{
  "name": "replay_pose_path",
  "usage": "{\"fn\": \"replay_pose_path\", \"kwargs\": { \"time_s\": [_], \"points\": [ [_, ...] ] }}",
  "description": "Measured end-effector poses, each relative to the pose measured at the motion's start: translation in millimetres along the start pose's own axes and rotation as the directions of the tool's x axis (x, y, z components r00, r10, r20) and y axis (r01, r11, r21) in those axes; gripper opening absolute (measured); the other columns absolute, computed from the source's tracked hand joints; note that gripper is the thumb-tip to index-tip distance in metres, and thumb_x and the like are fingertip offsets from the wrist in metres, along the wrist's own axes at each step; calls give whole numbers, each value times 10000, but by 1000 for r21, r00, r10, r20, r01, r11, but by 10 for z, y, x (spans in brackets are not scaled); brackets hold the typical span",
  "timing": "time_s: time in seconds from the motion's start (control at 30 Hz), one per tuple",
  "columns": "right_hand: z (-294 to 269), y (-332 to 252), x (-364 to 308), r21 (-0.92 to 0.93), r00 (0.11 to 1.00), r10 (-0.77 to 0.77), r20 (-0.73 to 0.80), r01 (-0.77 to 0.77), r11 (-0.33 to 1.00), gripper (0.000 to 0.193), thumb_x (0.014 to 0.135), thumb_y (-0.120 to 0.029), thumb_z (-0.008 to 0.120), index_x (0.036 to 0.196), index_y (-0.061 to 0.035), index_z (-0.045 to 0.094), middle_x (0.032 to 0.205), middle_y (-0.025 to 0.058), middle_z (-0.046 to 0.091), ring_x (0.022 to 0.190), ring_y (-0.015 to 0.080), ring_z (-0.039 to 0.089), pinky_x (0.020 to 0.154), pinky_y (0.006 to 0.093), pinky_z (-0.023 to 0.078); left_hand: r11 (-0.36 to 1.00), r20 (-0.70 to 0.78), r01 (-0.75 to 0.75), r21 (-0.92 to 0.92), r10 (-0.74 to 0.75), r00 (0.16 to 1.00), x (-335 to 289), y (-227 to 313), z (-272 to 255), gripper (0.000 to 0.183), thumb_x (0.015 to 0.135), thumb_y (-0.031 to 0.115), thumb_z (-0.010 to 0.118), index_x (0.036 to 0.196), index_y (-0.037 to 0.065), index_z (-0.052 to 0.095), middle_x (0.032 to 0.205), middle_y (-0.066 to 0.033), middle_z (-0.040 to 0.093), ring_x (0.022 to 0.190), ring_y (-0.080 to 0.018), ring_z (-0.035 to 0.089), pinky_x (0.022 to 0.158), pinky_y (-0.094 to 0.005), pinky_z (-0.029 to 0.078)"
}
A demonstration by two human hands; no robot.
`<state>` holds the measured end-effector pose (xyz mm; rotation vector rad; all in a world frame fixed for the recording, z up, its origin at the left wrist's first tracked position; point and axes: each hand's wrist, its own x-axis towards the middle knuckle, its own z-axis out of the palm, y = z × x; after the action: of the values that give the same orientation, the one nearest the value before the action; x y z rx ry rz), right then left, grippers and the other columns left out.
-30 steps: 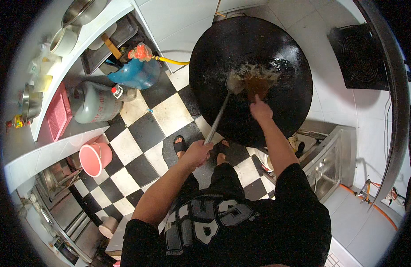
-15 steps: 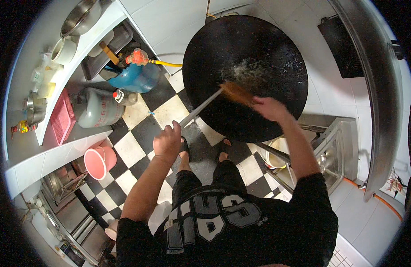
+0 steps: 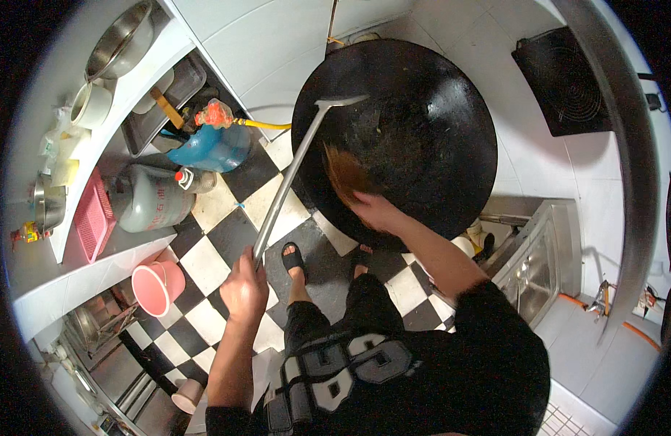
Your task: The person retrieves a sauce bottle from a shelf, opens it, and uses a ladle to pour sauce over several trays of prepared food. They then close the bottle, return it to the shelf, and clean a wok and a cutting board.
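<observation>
Beyond the checkered floor (image 3: 202, 261) sits a black wok (image 3: 430, 163). The left hand (image 3: 245, 285) has its fingers clenched round a long-handled metal spatula (image 3: 287, 186) slanting far-right; the right hand (image 3: 377, 211), closer to the wok, grasps a brown brush (image 3: 343, 171) angled far-left, nearer than the spatula's head.

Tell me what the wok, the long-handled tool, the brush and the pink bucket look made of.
Wok: probably iron or steel; black, with a bright sheen on its wall.
Long-handled tool: likely bare steel; grey, smooth, faintly shiny.
Brush: perhaps plant fibre or bamboo; brown, but blurred, so uncertain.
Pink bucket: apparently plastic; evenly coloured, smooth.
</observation>
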<state>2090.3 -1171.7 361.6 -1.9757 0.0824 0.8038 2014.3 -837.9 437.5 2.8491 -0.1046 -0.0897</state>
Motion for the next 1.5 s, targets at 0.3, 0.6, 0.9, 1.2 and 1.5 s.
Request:
{"fn": "replay_pose_path", "kwargs": {
  "time_s": [0.3, 0.6, 0.9, 1.2, 1.5],
  "points": [
    [-1679, 348, 2454, 676, 614, 623, -484, -189, 712, 406, 998, -307, 453, 1315, -54, 474, 666, 125, 532, 471, 223, 479, 444, 383, 435, 993, -83, 53, -102, -62, 995, -382, 68, -190, 452, 852, 93, 669, 1287, 28, 565, 830, -166, 649, 635, -337, 665, 564, -438, 538],
    [-453, 856, 1490, -215, 847, 380, -373, -477, 852, 690, 998, -421, 455, 1580, -142, 212, 1153, 206, 589, 864, 315, 557, 756, 447, 467, 989, -26, 101, -110, -104, 994, -544, -201, -208, 473, 818, 102, 706, 1267, 37, 575, 841, -163, 668, 645, -351, 670, 575, -439, 545],
    [223, 300, -317, -473, 937, 344, -60, -330, 817, 655, 990, -424, 426, 1580, -197, 252, 1435, 221, 515, 1215, 396, 580, 1064, 457, 433, 993, -69, 88, -82, -94, 993, -542, -135, -94, 400, 862, 116, 706, 1237, 32, 592, 952, -205, 715, 751, -363, 710, 643, -433, 574],
    [-2253, 1834, -183, -731, 731, 237, -639, -674, 109, 629, 1023, -347, 444, 1592, -220, 208, 1064, 176, 710, 902, 330, 708, 709, 482, 555, 988, 19, 128, -83, -127, 992, -661, 135, -63, 410, 858, 86, 693, 1252, 32, 593, 941, -192, 705, 775, -348, 710, 659, -411, 573],
    [-1326, 1516, -825, -815, 852, 437, -288, -458, 356, 652, 999, -405, 417, 1569, -132, 255, 1398, 232, 548, 1242, 383, 577, 1034, 456, 463, 983, -31, 111, -144, -117, 993, -613, 162, -44, 436, 843, 115, 700, 1258, 40, 593, 916, -181, 691, 750, -367, 692, 646, -447, 557]
  ]
}}
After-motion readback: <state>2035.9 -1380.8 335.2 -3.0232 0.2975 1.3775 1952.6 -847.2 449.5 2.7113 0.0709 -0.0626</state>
